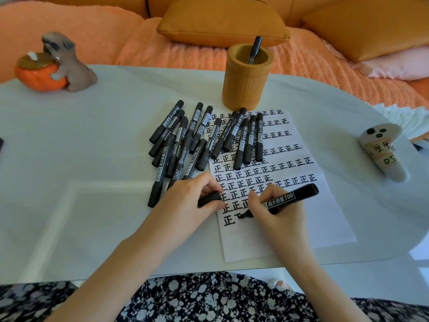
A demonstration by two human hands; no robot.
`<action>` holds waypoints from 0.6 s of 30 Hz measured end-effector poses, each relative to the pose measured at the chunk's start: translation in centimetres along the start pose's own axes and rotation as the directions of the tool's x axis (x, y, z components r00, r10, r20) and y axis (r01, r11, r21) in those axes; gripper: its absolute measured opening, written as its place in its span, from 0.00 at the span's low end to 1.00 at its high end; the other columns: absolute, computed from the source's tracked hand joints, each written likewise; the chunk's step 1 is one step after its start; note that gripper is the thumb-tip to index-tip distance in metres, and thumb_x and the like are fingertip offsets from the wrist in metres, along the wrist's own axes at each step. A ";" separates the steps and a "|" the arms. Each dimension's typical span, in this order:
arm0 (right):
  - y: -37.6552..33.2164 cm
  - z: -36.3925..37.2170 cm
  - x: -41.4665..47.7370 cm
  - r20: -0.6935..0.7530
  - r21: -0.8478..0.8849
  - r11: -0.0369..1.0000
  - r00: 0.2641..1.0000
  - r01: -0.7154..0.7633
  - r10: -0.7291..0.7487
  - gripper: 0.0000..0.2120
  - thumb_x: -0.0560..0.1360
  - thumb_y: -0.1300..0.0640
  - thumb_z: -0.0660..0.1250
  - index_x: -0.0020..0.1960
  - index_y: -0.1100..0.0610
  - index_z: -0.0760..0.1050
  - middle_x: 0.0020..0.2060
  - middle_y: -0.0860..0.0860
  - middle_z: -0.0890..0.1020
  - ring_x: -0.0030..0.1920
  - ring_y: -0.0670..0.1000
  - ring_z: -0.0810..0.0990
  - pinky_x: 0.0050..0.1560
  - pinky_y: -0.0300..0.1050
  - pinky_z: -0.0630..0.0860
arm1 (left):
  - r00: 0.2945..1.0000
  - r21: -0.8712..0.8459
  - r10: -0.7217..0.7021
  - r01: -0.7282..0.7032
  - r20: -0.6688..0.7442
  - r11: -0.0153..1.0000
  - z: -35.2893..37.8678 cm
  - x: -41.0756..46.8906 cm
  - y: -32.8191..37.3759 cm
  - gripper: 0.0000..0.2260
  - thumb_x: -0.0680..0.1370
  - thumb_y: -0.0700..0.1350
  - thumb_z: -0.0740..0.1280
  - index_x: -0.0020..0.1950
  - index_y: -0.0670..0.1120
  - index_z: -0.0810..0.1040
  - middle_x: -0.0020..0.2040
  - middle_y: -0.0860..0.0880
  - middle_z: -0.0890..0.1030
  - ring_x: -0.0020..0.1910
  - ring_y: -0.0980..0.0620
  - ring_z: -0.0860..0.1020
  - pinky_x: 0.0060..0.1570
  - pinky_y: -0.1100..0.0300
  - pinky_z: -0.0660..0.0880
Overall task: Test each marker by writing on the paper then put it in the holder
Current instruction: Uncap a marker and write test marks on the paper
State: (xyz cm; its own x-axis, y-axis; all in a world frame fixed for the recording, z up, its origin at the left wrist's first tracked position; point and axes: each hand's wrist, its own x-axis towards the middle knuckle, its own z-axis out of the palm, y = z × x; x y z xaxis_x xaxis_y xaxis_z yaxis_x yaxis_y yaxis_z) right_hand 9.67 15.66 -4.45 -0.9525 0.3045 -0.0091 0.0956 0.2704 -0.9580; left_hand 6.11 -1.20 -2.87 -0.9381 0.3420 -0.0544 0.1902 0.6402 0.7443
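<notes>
A white sheet of paper [325, 219] covered in rows of black written characters lies on the table. My right hand [276, 212] grips an uncapped black marker [290, 198] with its tip touching the paper at the lowest row. My left hand [190, 203] rests on the paper's left edge and pinches the marker's black cap [210, 198]. Several capped black markers [199, 138] lie in a loose pile across the paper's top left. An orange cylindrical holder [243, 89] stands behind the paper with one black marker [255, 49] upright in it.
A dog-and-pumpkin figurine [55, 63] stands at the white table's [69, 147] far left. At the right edge lies a white ghost-shaped object [383, 152] with labels. An orange sofa with cushions [220, 22] runs behind the table. My floral-patterned lap shows below the near edge.
</notes>
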 end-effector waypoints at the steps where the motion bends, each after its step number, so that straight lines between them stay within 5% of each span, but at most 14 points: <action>1: 0.0 0.0 0.0 0.006 -0.009 1.000 1.000 -0.001 0.001 0.16 0.72 0.62 0.70 0.30 0.63 0.68 0.24 0.59 0.72 0.25 0.43 0.64 0.27 0.35 0.60 | 1.000 0.002 0.000 0.000 0.001 1.000 0.0 0.0 0.0 0.08 0.72 0.49 0.71 0.49 0.55 0.77 0.45 0.61 0.80 0.46 0.68 0.77 0.48 0.76 0.71; 14: -0.1 -0.2 -0.1 -0.003 -0.015 1.000 1.000 -0.021 0.021 0.17 0.72 0.58 0.70 0.29 0.61 0.68 0.29 0.66 0.75 0.27 0.44 0.65 0.27 0.36 0.60 | 1.000 0.002 0.009 -0.009 0.003 1.000 0.0 0.1 -0.1 0.08 0.72 0.49 0.71 0.49 0.54 0.77 0.45 0.61 0.81 0.46 0.68 0.77 0.48 0.75 0.72; 18: 0.0 -0.1 0.0 -0.008 -0.041 0.999 1.000 -0.011 0.010 0.16 0.72 0.59 0.70 0.31 0.64 0.68 0.25 0.58 0.70 0.26 0.43 0.63 0.27 0.35 0.60 | 1.000 0.000 0.008 -0.008 0.000 1.000 0.1 0.1 -0.1 0.07 0.72 0.49 0.72 0.49 0.54 0.77 0.44 0.61 0.80 0.46 0.68 0.77 0.47 0.76 0.71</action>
State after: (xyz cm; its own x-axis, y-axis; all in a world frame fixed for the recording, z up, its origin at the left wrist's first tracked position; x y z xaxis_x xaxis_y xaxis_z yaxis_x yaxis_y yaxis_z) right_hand 9.68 15.72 -4.43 -0.9492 0.3143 -0.0170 0.1176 0.3040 -0.9454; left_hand 6.04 -1.22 -3.01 -0.9366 0.3470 -0.0483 0.1978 0.6374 0.7447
